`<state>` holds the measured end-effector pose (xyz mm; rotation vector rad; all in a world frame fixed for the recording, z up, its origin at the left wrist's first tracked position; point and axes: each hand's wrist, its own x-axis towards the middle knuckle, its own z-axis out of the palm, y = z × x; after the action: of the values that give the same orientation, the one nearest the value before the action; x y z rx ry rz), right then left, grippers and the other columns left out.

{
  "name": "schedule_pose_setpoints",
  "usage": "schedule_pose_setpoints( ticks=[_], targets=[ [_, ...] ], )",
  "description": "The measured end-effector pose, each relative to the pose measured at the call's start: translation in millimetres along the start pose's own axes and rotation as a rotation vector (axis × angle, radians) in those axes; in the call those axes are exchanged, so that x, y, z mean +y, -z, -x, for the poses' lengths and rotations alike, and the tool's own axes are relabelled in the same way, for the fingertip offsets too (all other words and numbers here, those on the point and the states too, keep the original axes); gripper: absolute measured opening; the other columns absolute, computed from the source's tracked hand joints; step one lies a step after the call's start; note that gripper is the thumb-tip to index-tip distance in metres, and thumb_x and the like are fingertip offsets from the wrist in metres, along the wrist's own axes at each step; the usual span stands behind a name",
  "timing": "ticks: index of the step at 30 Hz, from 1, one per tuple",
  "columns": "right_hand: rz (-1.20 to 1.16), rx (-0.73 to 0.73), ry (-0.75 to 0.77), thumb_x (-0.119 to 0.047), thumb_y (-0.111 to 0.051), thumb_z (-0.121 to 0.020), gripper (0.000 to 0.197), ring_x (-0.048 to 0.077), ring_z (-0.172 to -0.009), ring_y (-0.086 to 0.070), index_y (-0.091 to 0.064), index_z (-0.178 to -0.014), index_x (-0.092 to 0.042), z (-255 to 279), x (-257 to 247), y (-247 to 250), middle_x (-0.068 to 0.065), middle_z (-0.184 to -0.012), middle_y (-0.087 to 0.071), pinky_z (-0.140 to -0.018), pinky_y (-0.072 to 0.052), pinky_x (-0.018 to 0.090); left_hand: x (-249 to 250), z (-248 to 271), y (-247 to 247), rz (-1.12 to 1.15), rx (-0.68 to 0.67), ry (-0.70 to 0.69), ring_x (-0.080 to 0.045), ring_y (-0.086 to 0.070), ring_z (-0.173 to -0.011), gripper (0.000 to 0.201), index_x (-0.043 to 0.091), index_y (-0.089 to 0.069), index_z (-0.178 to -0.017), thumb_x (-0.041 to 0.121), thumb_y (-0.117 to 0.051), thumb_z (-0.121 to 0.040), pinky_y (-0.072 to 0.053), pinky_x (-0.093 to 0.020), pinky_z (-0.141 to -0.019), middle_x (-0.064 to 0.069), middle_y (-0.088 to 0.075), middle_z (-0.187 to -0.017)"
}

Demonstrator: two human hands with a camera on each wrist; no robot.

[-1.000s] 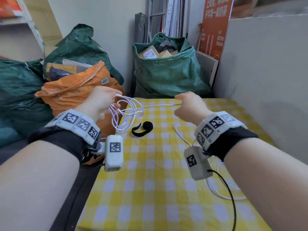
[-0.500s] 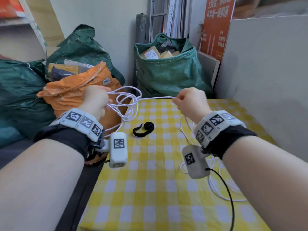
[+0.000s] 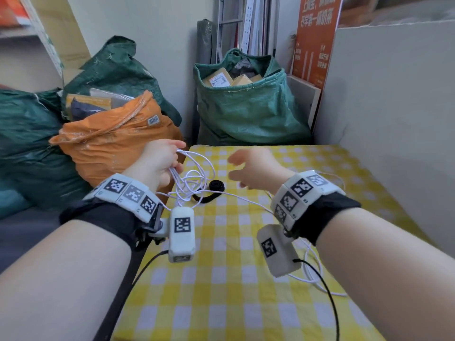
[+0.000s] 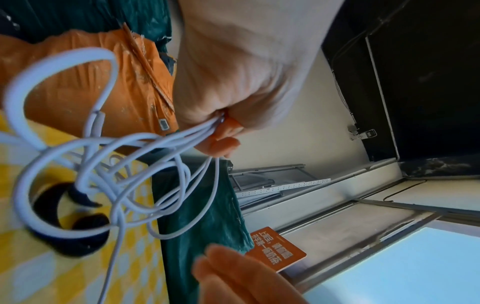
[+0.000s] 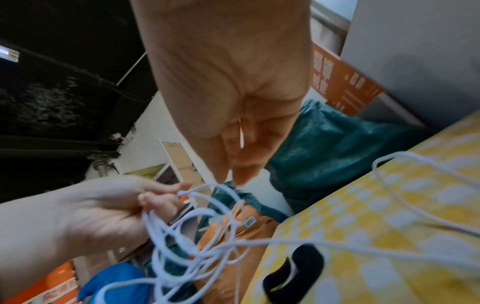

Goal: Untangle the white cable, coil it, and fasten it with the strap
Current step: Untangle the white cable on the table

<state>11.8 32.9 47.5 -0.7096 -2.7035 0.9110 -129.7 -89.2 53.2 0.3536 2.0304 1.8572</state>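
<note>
My left hand [image 3: 175,157] is at the table's left edge and grips a bunch of loops of the white cable [image 3: 194,183], which hang tangled below the fist. In the left wrist view the strands [image 4: 161,144] run out of the closed fingers [image 4: 223,142]. My right hand [image 3: 237,168] hovers to the right with straight, spread fingers [image 5: 233,164] and holds nothing. The black strap [image 3: 212,191] lies curled on the yellow checked cloth [image 3: 221,279] between the hands, under the loops [image 5: 197,236]. The cable's loose length trails right beneath my right wrist [image 3: 312,271].
An orange sack [image 3: 110,146] and green sacks [image 3: 246,107] stand past the table's far and left edges. A grey board [image 3: 394,119] walls off the right side. The wrist cameras' black leads [image 3: 327,291] hang over the near cloth.
My right hand has let go of the strand it held stretched and opened. The taut strand has gone slack, and the loops now droop from my left hand, which sits a little lower.
</note>
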Motion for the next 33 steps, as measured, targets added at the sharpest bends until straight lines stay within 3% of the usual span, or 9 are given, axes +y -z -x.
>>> schedule_pose_setpoints(
  ticks=[6,9,14,19,22,25,27,30,33],
  targets=[
    [-0.050,-0.257,-0.011,-0.018,-0.053,-0.094,0.022,0.024,-0.076,-0.067,-0.054,-0.113,-0.007,3,-7,-27,0.013,-0.104,-0.068,-0.066,-0.056,0.029,5,7,-8,0.187,-0.077,0.002,-0.002,-0.023,-0.027,0.033,0.006,-0.054,-0.085,-0.003,-0.026,-0.098,-0.029,-0.010,-0.034,0.008,-0.028,-0.035],
    [-0.024,-0.238,0.041,-0.026,-0.053,-0.095,0.017,0.015,-0.060,-0.062,-0.058,-0.097,-0.010,3,0,-30,0.005,-0.086,-0.067,-0.048,-0.048,0.015,6,7,-5,0.237,-0.077,0.014,-0.002,-0.024,-0.028,0.031,0.006,-0.053,-0.086,-0.003,-0.026,-0.098,-0.028,-0.010,-0.034,0.007,-0.028,-0.038],
    [-0.080,-0.082,0.029,-0.027,-0.052,-0.095,0.021,0.010,-0.050,-0.058,-0.059,-0.078,-0.017,-3,14,-17,-0.002,-0.071,-0.061,-0.049,-0.048,0.019,-7,-4,16,0.130,0.064,0.035,-0.003,-0.023,-0.025,0.037,0.007,-0.050,-0.079,-0.009,-0.021,-0.095,-0.023,-0.008,-0.032,-0.002,-0.027,-0.052],
    [0.009,0.291,-0.155,-0.019,-0.045,-0.093,0.028,0.035,-0.089,-0.063,-0.067,-0.091,-0.002,-13,45,4,0.020,-0.094,-0.068,-0.080,-0.053,0.038,-26,-18,45,-0.070,0.214,0.152,-0.014,-0.023,-0.049,0.041,0.008,-0.050,-0.076,-0.004,-0.016,-0.097,-0.021,-0.009,-0.031,-0.006,-0.031,-0.068],
    [-0.067,0.356,-0.144,-0.021,-0.048,-0.093,0.024,0.031,-0.084,-0.060,-0.067,-0.091,-0.008,-13,53,13,0.012,-0.085,-0.068,-0.073,-0.050,0.033,-34,-22,55,-0.344,0.247,0.169,-0.023,-0.038,-0.044,0.031,0.003,-0.056,-0.091,0.001,-0.026,-0.098,-0.033,-0.018,-0.040,-0.013,-0.047,-0.063],
    [-0.256,0.294,-0.055,-0.023,-0.052,-0.094,0.017,0.017,-0.059,-0.052,-0.063,-0.084,-0.016,-10,41,12,0.000,-0.066,-0.059,-0.054,-0.044,0.025,-39,-22,48,-0.764,0.094,0.187,-0.035,-0.062,-0.093,0.045,0.007,-0.058,-0.118,0.034,-0.061,-0.082,-0.055,-0.034,-0.077,-0.023,-0.060,-0.109],
    [-0.315,0.278,0.009,-0.022,-0.052,-0.094,0.017,0.013,-0.053,-0.049,-0.062,-0.083,-0.015,-10,32,10,-0.002,-0.063,-0.056,-0.051,-0.042,0.024,-38,-12,34,-0.914,-0.076,0.104,-0.032,-0.047,-0.122,0.069,0.021,-0.057,-0.125,0.054,-0.069,-0.065,-0.041,-0.036,-0.102,-0.011,-0.042,-0.139],
    [-0.428,0.274,0.069,-0.019,-0.052,-0.094,0.016,0.012,-0.050,-0.048,-0.062,-0.084,-0.013,-8,22,11,-0.002,-0.062,-0.056,-0.047,-0.040,0.020,-36,8,3,-0.798,-0.421,-0.060,-0.011,-0.042,-0.118,0.055,0.024,-0.049,-0.135,0.032,-0.068,-0.084,-0.032,-0.024,-0.094,0.008,-0.044,-0.126],
    [-0.498,0.280,0.081,-0.019,-0.052,-0.094,0.016,0.011,-0.047,-0.047,-0.061,-0.082,-0.013,-5,19,14,-0.001,-0.062,-0.056,-0.042,-0.037,0.017,-43,16,-18,-0.738,-0.481,-0.168,-0.014,-0.051,-0.109,0.034,0.025,-0.057,-0.122,0.023,-0.064,-0.088,-0.037,-0.026,-0.085,0.007,-0.053,-0.115]
  ],
)
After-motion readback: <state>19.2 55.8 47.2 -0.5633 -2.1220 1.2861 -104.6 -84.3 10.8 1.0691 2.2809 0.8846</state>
